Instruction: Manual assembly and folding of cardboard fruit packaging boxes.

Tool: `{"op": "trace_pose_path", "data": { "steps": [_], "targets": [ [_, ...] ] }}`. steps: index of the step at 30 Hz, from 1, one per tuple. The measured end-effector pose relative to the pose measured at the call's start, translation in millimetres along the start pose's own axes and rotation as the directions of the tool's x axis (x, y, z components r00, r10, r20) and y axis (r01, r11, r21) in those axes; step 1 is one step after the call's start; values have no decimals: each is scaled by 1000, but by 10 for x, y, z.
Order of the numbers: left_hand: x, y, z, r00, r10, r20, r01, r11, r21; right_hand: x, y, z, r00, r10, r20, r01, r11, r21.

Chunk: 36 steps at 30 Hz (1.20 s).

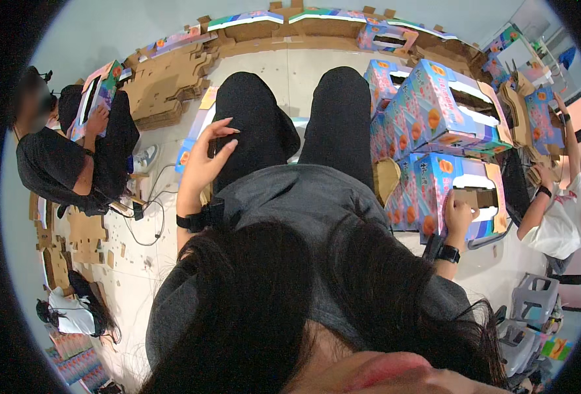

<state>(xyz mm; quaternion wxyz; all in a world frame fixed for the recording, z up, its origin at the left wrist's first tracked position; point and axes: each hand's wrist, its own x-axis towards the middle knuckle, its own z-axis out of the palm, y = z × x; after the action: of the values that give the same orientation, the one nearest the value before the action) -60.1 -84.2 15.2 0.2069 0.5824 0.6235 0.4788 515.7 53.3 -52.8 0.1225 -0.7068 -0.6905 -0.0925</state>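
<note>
Reaching to the near carton's cut-out with one hand

The near carton [428,197] sits beside the person's right thigh, and the right hand [460,213] is at its cut-out [491,172]. The fingers are bent close to the brown card [482,198] in that gap; whether they pinch its edge or only rest there, I cannot tell. The left hand [212,154] is well apart, to the left of the near carton, its fingers loosely spread and nothing in them.

Good handling here, I judge, means bracing the near carton with the free left hand while the right works at the cut-out, pressing along the card's folds rather than across the thin printed rim, which could crease or tear. The upper carton [435,98], just beyond the near carton and overlapping it in view, deserves care too: a hard sideways push could knock it.

As for labels, the near carton carries orange fruit, pink blossom and large characters on blue and lilac; the finer print is too small to make out. The upper carton shows matching artwork. Far to the left of the near carton, a seated co-worker [54,161] holds a similar printed box [97,98].
</note>
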Motion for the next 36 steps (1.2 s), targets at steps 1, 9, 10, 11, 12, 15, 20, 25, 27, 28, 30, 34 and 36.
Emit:
{"op": "trace_pose_path", "data": {
  "steps": [1,9,10,11,12,15,20,25,27,28,30,34,36],
  "targets": [
    [0,11,15,1000,4,2,-4,1000,1,23,-18,39,999,39,19,-39,999,14],
    [-24,-35,-34,999,18,-34,-14,995,103,55,-61,158,997,73,-25,-74,997,-8],
    [-21,-40,-42,999,16,-38,-11,992,124,29,-30,191,998,51,-48,-52,998,-26],
    [-13,-34,-41,999,18,-37,-13,992,125,18,-13,208,997,29,-70,-32,998,-45],
    [-11,-36,-40,999,20,-37,-15,991,135,8,-21,189,997,32,-69,-36,998,-45],
    [-11,-24,-31,999,28,-40,-23,990,140,7,-70,78,998,38,-40,-40,998,-43],
    [-39,-34,-45,998,50,-46,-41,981,191,144,-148,50,996,-31,-85,32,999,5],
    [-6,-18,-33,996,74,-41,-65,978,201,246,-53,155,1000,-25,14,26,999,-19],
    [-7,-10,-37,996,84,-37,-73,972,225,261,11,226,1000,-21,-11,20,1000,-12],
    [-15,-5,-44,995,91,-36,-79,966,247,266,32,252,999,-19,-36,19,1000,-7],
    [-25,-37,-52,993,110,-42,-95,961,261,266,59,279,999,-24,-42,25,1000,16],
    [-11,-27,-34,991,121,-52,-103,958,268,270,108,317,999,23,36,-22,999,-24],
    [9,5,-29,991,129,-42,-112,954,280,255,95,334,999,9,-32,-10,1000,-3]
  ]
}}
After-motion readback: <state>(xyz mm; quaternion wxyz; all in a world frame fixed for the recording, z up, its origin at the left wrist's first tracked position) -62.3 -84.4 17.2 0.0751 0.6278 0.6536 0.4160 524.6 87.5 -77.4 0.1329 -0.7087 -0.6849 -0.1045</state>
